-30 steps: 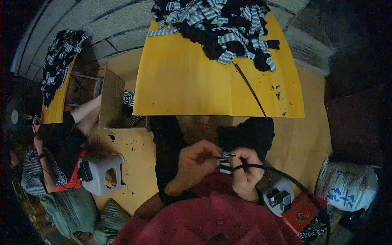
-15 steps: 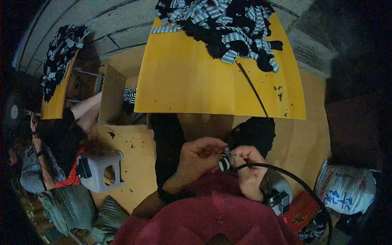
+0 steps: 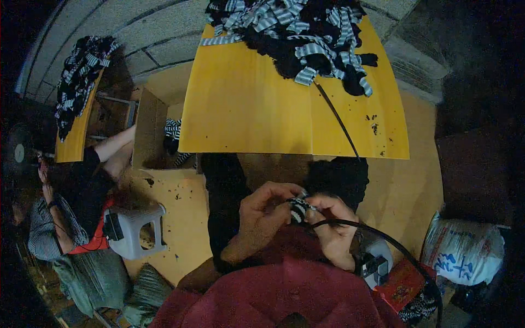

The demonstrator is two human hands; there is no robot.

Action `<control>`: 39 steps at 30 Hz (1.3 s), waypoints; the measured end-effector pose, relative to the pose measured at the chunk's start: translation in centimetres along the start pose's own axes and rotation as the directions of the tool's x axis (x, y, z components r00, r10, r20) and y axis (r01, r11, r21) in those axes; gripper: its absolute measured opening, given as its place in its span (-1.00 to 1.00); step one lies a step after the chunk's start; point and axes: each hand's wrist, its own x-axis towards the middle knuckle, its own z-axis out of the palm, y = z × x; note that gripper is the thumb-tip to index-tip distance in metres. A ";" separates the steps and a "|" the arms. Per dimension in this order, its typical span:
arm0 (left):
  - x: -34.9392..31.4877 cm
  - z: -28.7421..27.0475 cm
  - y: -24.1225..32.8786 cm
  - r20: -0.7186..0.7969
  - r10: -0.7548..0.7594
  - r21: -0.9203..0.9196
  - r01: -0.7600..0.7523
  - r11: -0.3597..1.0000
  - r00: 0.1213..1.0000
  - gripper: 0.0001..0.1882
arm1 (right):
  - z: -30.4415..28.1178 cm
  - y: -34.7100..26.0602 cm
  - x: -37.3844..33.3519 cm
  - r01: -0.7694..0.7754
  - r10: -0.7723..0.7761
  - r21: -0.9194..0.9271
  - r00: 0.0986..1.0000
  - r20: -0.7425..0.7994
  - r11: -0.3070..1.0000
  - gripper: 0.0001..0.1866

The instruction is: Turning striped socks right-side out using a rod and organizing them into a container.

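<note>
In front of my body, above my lap, a small piece of black-and-white striped fabric (image 3: 299, 210) is pinched between both hands. My left hand (image 3: 261, 214) grips its left side, with thumb and fingers bent around it. On its right side my right hand (image 3: 335, 227) is closed, fingertips pressed on the fabric's edge. Whether the right fingers also hold something small and thin cannot be made out. A thick black cable (image 3: 387, 235) crosses by the right hand and curves down to the right.
A yellow table (image 3: 246, 104) stands ahead, bearing a heap of black-and-white striped fabric strips (image 3: 320, 46) and a dark thin cord (image 3: 338, 120). Left are an open cardboard box (image 3: 150, 126), a grey stool (image 3: 139, 232) and a seated person (image 3: 68, 218). A white sack (image 3: 465, 251) sits right.
My left fingers have shifted slightly on the striped fabric, and more of its stripes show between my hands. The thin pointed thing seen by my right fingers no longer shows clearly.
</note>
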 end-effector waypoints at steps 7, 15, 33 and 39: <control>-0.2 0.0 -0.2 0.127 -0.223 -0.307 0.252 0.918 0.966 -0.89 | 1.5 0.9 0.2 0.207 -0.231 -0.132 0.951 -0.207 0.969 -0.89; -0.5 -0.4 -0.9 0.309 -0.226 -0.488 0.359 0.796 0.924 -0.89 | 1.8 0.1 -0.7 0.082 -0.084 -0.021 0.940 -0.332 0.996 -0.90; -0.4 0.3 0.2 0.185 -0.501 -0.568 0.508 0.647 0.845 -0.91 | 2.1 0.2 -0.4 0.206 -0.194 0.004 0.927 -0.320 0.979 -0.92; -0.1 -0.3 0.4 0.166 -0.524 -0.172 0.548 0.819 0.836 -0.75 | 2.7 0.7 -0.7 0.046 0.019 0.178 0.937 -0.348 0.983 -0.91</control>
